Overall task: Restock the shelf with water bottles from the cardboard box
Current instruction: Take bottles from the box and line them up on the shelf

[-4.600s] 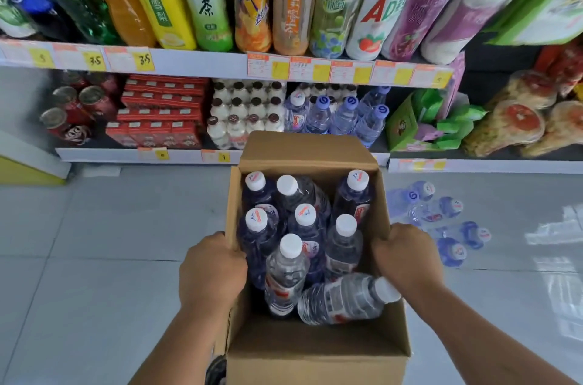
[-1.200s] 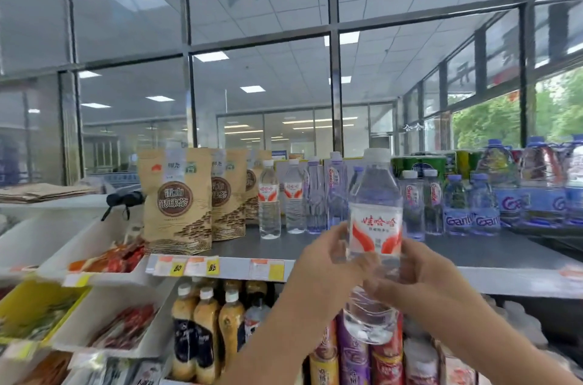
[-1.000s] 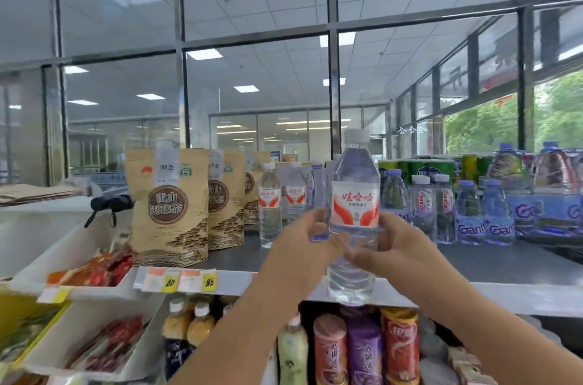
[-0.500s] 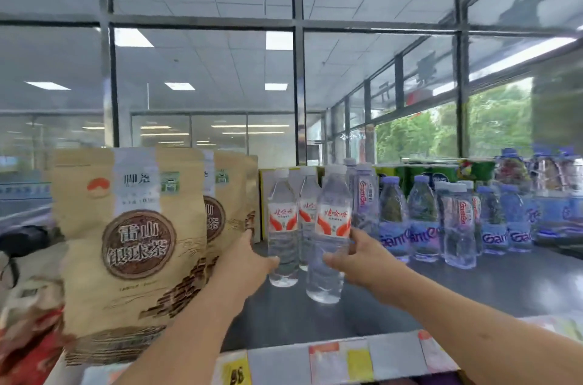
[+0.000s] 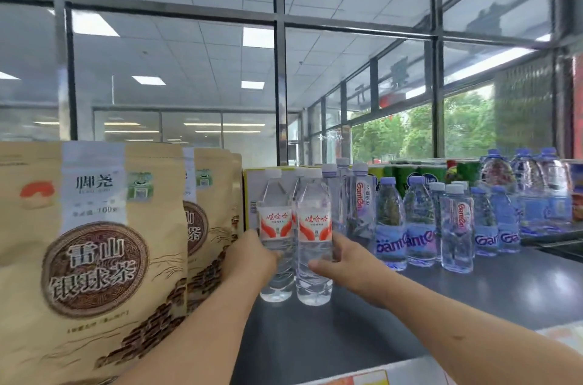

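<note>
Two water bottles with red and white labels stand upright side by side on the dark top of the shelf [image 5: 473, 299], very close to each other. The right hand [image 5: 345, 261] holds the right bottle [image 5: 314, 227] at its lower half: the thumb lies across the front and the other fingers go round the back. The left hand [image 5: 252, 258] holds the left bottle [image 5: 274, 220] at the same height, with its fingers curled round the left side of it. Both bottles have their bottom on the shelf, near the middle of it.

Just beside the left hand stands a row of tan pouches [image 5: 88, 242] with brown round marks. Behind the two bottles is a yellow box [image 5: 252, 189]. To the right, near the right hand, stand many bottles with blue labels [image 5: 391, 227], and further right some bigger bottles [image 5: 536, 195]. Behind the shelf there is a large window with dark frames
</note>
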The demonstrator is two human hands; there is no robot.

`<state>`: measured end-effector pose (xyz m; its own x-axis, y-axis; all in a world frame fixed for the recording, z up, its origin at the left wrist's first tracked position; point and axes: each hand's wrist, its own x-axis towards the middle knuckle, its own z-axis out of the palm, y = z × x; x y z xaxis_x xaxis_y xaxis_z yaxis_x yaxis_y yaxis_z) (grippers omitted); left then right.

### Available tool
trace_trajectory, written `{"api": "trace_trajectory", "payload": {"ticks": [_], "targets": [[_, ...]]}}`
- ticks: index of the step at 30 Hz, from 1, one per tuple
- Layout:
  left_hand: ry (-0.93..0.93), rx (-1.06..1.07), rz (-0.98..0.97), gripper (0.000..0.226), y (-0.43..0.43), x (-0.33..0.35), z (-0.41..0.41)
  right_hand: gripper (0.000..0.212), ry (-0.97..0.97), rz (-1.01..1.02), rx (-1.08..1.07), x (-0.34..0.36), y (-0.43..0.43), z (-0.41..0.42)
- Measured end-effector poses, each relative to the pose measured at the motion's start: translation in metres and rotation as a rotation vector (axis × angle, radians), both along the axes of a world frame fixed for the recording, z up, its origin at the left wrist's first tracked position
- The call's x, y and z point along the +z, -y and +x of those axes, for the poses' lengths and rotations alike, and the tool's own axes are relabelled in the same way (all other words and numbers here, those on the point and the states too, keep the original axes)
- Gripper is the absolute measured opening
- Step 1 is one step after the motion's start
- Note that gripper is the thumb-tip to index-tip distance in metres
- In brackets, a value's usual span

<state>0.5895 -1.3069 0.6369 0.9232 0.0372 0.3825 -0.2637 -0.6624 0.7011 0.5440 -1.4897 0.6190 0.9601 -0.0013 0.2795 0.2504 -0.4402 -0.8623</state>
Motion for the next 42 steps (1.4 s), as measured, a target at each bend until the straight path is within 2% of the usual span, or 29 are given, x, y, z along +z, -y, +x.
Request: {"api": "trace_trajectory", "payload": {"ticks": [3,7,16,19,23,26,30,34,37,40,42], "targets": [[0.01,0.021,0.022,0.023,0.003,0.001,0.01,0.04,0.006,-0.066,-0.053,0.003,0.001,0.008],[0.029,0.018,0.028,0.02,0.01,-0.001,0.025,0.026,0.007,-0.095,-0.036,0.007,0.002,0.011],[0.056,0.028,0.059,0.024,0.012,-0.011,0.04,0.023,0.026,-0.139,-0.055,0.001,0.002,0.014],[0.045,0.008,0.039,0.032,0.012,-0.011,0.023,0.033,0.012,-0.155,-0.048,0.002,-0.001,-0.005],[0.081,0.013,-0.02,0.031,0.013,-0.001,-0.02,0.044,0.053,-0.253,-0.1,0.0,0.007,-0.043],[0.11,-0.02,-0.037,0.042,0.03,0.004,-0.066,0.058,0.107,-0.323,-0.147,-0.005,0.021,-0.076],[0.054,-0.136,-0.129,0.05,0.077,-0.004,-0.134,0.045,0.198,-0.331,-0.14,-0.015,0.049,-0.134],[0.05,-0.151,-0.179,0.049,0.129,-0.022,-0.2,0.038,0.26,-0.301,-0.138,-0.032,0.09,-0.193],[0.079,-0.134,-0.262,0.044,0.165,-0.041,-0.25,0.039,0.257,-0.259,-0.119,-0.055,0.126,-0.236],[0.043,-0.159,-0.268,0.053,0.199,-0.08,-0.297,0.037,0.209,-0.236,-0.125,-0.091,0.158,-0.276],[-0.02,-0.198,-0.25,0.038,0.218,-0.122,-0.32,0.037,0.15,-0.281,-0.154,-0.126,0.177,-0.303]]}}
